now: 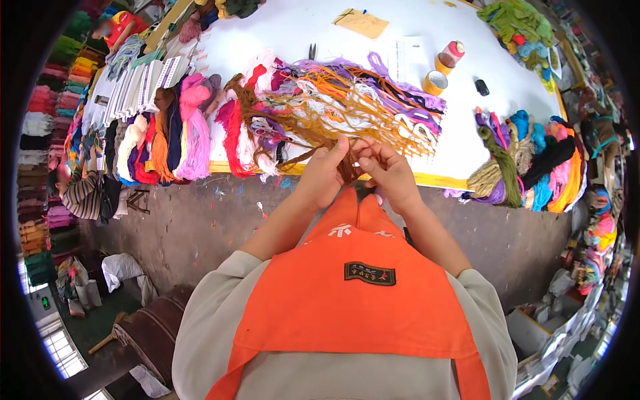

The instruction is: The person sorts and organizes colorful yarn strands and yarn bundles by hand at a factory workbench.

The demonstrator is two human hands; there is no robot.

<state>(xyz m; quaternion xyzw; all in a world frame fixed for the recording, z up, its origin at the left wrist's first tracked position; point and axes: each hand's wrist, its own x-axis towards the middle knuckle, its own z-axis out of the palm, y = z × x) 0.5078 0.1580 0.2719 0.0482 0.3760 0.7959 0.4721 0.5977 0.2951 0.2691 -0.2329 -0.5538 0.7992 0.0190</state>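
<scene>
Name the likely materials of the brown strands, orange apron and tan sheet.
Brown strands: probably yarn, matte, in loose stringy lengths; fibre unclear. Orange apron: seemingly cloth, matte, softly creased. Tan sheet: perhaps paper or thin card, flat and dull.

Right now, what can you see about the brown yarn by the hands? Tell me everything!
The brown yarn is golden-brown, darker in places, and looks soft and stringy. Its many thin, loose strands spread messily over purple, orange and white yarn on the white table. A darker bunch hangs at the near edge, where the left hand and right hand both touch it.
</scene>
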